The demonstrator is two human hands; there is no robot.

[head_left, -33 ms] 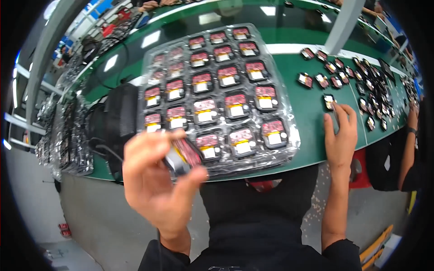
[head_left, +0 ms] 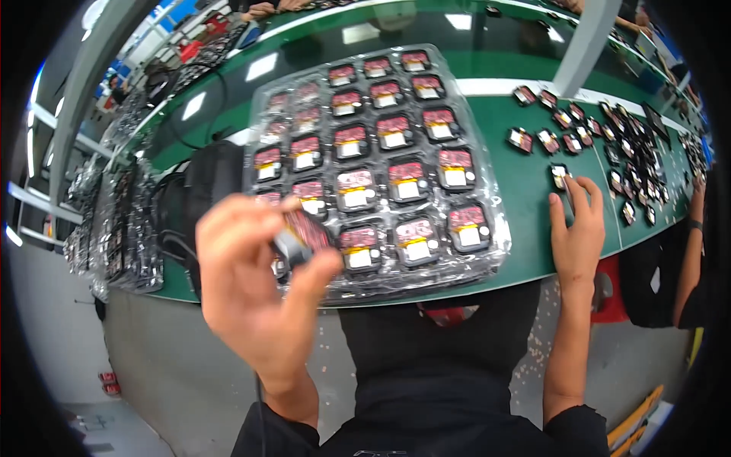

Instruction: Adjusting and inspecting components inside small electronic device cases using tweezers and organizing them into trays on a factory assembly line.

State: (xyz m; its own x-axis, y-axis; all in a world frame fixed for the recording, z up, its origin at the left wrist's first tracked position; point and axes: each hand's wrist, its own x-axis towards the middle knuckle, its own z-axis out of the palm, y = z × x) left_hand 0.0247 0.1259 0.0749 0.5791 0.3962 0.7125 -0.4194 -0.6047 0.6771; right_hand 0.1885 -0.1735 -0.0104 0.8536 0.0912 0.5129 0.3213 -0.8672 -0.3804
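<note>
From my end, on the far left, stacks of clear trays [head_left: 122, 228] crowd the desk [head_left: 527, 209], glossy and crinkled. Next comes a soft-looking black bag [head_left: 215, 175], just beside the big tray [head_left: 493, 217].

My left hand [head_left: 259, 286] is raised over that tray's near left corner, thumb and fingers pinched on one unit [head_left: 304, 234], blurred and tilted; the hand hides some pockets from me. The tray is thin, see-through plastic with rounded corners and rows of moulded pockets, most filled. Each unit there is a rounded black square with a mottled red face, a yellow strip and a pale block.

Further right, across smooth green desk, my right hand [head_left: 576, 236] has thumb and fingers apart, fingertips at the near edge of a single unit [head_left: 559, 172]; I cannot tell whether they press on it. The two hands are well apart. Beyond, a grey metal post [head_left: 586, 53] stands behind loose units [head_left: 547, 140], which thicken into a dark heap [head_left: 638, 156]. A co-worker's forearm [head_left: 691, 244] reaches the desk at far right.
</note>
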